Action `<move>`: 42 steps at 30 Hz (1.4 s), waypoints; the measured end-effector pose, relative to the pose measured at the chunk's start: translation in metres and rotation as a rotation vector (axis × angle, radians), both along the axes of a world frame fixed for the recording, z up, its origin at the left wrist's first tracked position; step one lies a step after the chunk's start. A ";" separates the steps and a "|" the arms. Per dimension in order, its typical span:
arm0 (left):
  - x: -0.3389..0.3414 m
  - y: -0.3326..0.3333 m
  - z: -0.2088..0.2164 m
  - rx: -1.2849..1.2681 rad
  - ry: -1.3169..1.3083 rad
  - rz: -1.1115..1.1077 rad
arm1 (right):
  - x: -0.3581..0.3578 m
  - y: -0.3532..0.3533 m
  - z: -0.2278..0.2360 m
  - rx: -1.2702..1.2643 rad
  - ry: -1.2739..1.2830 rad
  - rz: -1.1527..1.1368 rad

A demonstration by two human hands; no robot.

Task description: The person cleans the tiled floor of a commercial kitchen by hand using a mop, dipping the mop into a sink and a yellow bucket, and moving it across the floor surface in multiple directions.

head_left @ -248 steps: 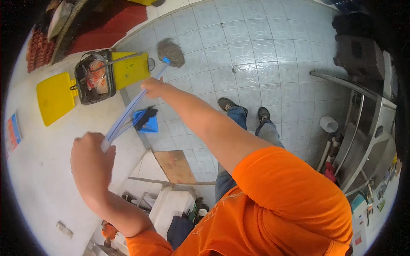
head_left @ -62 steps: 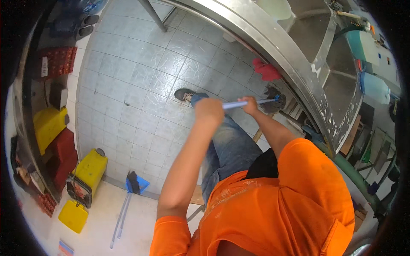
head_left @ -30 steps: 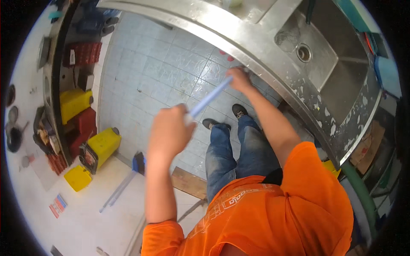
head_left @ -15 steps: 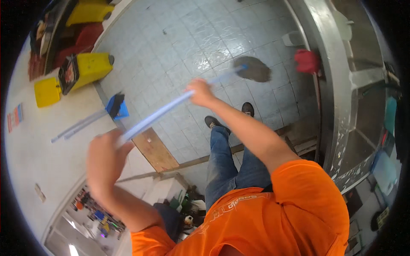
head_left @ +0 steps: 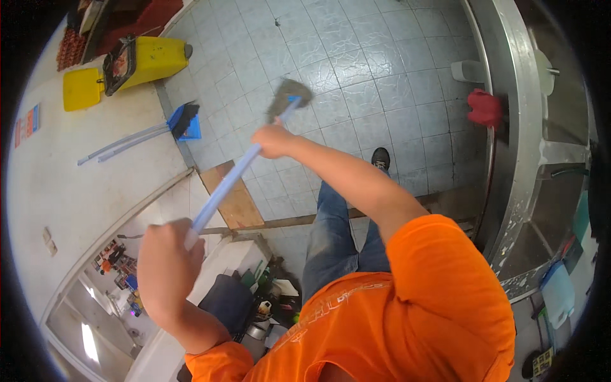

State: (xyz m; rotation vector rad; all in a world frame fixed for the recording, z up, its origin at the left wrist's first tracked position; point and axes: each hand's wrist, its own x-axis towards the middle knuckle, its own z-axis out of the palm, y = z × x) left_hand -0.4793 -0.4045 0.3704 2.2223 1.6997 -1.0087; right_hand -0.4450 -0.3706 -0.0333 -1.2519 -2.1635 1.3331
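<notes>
Both my hands grip the light blue handle of a mop (head_left: 229, 181). My left hand (head_left: 170, 261) is wrapped round its top end at the lower left. Farther down the handle, toward the floor, my right hand (head_left: 272, 140) is closed on it. The handle slants away to the right, ending in a blue socket and a dark, blurred mop head (head_left: 285, 100) on the tiled floor (head_left: 369, 108). Strands of the mop head show just beyond my right hand.
Left by the wall stand a yellow bin (head_left: 153, 60) with its lid open and a blue dustpan (head_left: 189, 127) beside a dark broom. A wooden board (head_left: 242, 204) lies near my feet. At right runs a metal counter (head_left: 519, 121) with a red cloth (head_left: 484, 108) at its edge.
The mop head has swept left across the floor, from in front of my feet toward the dustpan side. My right hand has moved left and slightly down; my left hand is lower.
</notes>
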 end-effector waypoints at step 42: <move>-0.378 0.024 -0.431 -0.152 -0.953 1.379 | -0.290 0.189 -0.192 0.744 -0.530 0.509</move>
